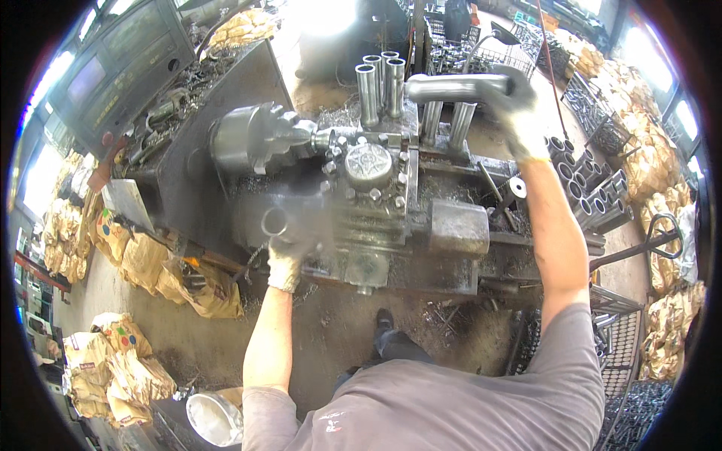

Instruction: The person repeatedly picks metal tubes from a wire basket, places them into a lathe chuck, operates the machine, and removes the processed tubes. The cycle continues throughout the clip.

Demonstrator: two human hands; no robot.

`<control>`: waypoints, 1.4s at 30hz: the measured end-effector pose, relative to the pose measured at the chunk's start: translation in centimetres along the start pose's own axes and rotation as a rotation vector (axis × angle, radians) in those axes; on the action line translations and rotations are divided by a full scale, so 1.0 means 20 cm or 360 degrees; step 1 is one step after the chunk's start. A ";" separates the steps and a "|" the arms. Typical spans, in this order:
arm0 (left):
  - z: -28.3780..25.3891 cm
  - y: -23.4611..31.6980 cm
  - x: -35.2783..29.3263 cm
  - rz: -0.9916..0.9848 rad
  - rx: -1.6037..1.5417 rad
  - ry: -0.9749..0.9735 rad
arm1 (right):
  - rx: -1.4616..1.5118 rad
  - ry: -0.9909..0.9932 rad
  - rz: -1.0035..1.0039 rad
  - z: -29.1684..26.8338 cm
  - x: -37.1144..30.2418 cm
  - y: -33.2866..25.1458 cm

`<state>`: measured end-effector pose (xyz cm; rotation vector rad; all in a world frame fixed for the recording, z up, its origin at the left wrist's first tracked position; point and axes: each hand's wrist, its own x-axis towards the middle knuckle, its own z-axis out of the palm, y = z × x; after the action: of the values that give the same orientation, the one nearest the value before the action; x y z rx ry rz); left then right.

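Note:
A lathe stands before me, its large chuck (242,141) at the left and a square tool post (368,164) with bolts around it in the middle. My left hand (289,252), in a white and grey work glove, is closed around a short metal tube (274,220) in front of the chuck; motion smears it. At the far right my gloved right hand (517,105) grips a longer steel tube (447,89), held nearly level above the machine. That hand is blurred too. Several upright steel tubes (367,94) stand behind the tool post, close to the held tube's end.
More tubes (579,184) are stacked at the machine's right end. A metal block (459,228) sits on the carriage. Brown paper sacks (177,274) lie at the left, and a white bucket (214,419) stands lower left. Wire baskets (598,113) with metal parts are at the back right.

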<state>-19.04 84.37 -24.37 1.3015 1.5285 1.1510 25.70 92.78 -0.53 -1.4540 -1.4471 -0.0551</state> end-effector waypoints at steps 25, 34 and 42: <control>-1.67 -1.08 0.05 -0.0118 0.0894 0.1156 | -0.0824 -0.2437 0.0033 1.52 -0.02 -0.58; -1.64 -0.96 0.11 -0.0419 -0.0746 0.1182 | 0.0578 -0.0852 0.0769 1.28 -0.09 -0.56; -0.72 -0.63 0.02 0.0260 0.0938 0.0524 | -0.0354 -0.1130 -0.0350 1.48 0.21 -0.55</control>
<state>-36.11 82.17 -32.75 1.7048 2.1459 1.0933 0.85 112.24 -4.95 -1.5643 -2.2336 0.1886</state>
